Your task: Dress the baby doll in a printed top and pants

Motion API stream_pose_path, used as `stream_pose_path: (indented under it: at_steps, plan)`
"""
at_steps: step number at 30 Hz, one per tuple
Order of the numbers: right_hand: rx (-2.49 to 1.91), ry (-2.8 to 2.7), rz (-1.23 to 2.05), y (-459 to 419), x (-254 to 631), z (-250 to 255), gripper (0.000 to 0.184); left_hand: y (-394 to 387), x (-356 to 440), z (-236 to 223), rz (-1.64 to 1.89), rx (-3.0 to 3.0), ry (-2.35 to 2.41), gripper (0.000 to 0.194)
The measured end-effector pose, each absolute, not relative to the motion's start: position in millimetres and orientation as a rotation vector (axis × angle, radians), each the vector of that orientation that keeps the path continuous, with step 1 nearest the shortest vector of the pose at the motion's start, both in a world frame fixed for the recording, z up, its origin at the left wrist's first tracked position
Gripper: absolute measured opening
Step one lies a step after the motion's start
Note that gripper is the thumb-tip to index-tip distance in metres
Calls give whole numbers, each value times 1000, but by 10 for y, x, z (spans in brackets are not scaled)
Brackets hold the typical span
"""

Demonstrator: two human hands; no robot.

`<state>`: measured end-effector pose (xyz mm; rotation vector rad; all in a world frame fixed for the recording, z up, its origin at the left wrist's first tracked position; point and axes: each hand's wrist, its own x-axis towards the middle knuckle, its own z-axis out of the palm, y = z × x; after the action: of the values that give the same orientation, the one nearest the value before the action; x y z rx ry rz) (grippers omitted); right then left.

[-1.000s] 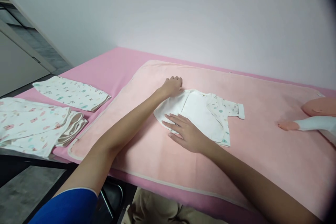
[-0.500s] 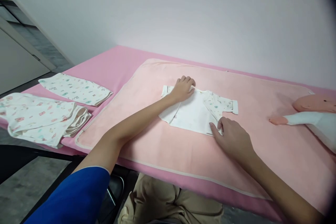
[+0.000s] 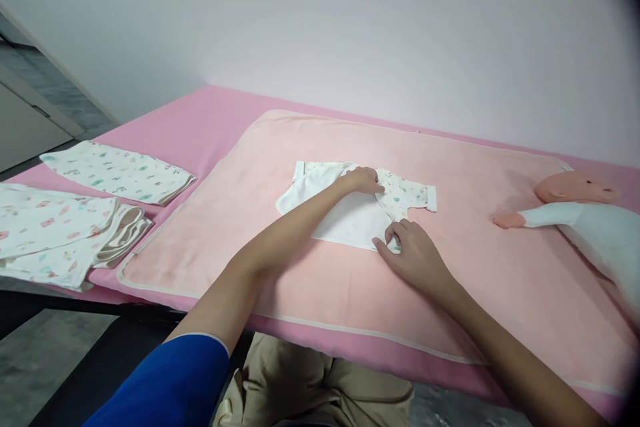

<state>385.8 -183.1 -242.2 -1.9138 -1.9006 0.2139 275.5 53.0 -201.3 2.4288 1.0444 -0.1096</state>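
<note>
A small white baby shirt (image 3: 345, 217) with a printed sleeve and printed edges lies spread on the peach mat, its front partly opened out. My left hand (image 3: 364, 180) is closed on the cloth near the neckline, fingers bent down together, its forearm crossing over the shirt. At the lower right hem, my right hand (image 3: 417, 250) has thumb and curled fingers on the printed front edge; a bit of patterned cloth shows between them. The left front panel is turned outward, with its white side up.
The peach mat (image 3: 240, 247) covers much of a pink-topped table (image 3: 200, 113) against a white wall. Folded printed baby clothes (image 3: 120, 170) and a second printed garment (image 3: 50, 230) lie at the left. A baby doll (image 3: 595, 220) in white rests at the right.
My left hand has moved from the left shoulder toward the neckline on the right, and the left front panel now lies folded outward. My right hand stays by the hem. The view has shifted slightly.
</note>
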Motion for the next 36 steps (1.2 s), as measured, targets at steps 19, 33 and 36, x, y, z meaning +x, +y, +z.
stream_pose_path:
  at_steps: [19, 33, 36]
  plan:
    - [-1420, -2330, -452, -1760, 3734, -2611, 18, 732, 2564, -2037, -162, 2405, 1067, 37]
    - [-1694, -1740, 209, -2012, 4354, -2358, 23, 614, 2855, -1877, -9, 2248, 1181, 42]
    - [-1795, -1600, 263, -2049, 4658, -2404, 28, 536, 3076, -1876, 92, 2166, 1154, 45]
